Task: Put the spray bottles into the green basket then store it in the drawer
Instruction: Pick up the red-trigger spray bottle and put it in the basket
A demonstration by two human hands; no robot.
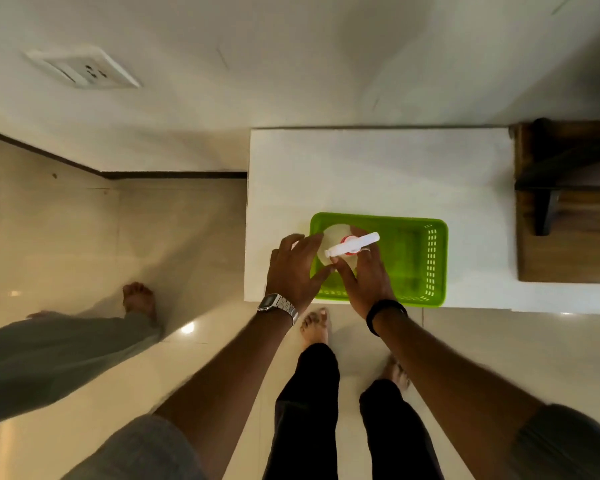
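A green slotted basket (413, 258) sits on the white cabinet top (378, 174) near its front edge. Inside its left end stands a clear spray bottle (352, 244) with a white trigger head and a red collar. My right hand (364, 278) wraps the bottle just under the head. My left hand (293, 268) hovers over the basket's left rim with fingers spread, close to the bottle, holding nothing. The bottle's lower body is mostly hidden by my hands. No drawer front is visible from above.
A dark wooden shelf unit (568, 202) adjoins the cabinet on the right. Another person's leg and bare foot (139, 299) stand on the tiled floor at the left. A wall socket (84, 69) is on the wall behind.
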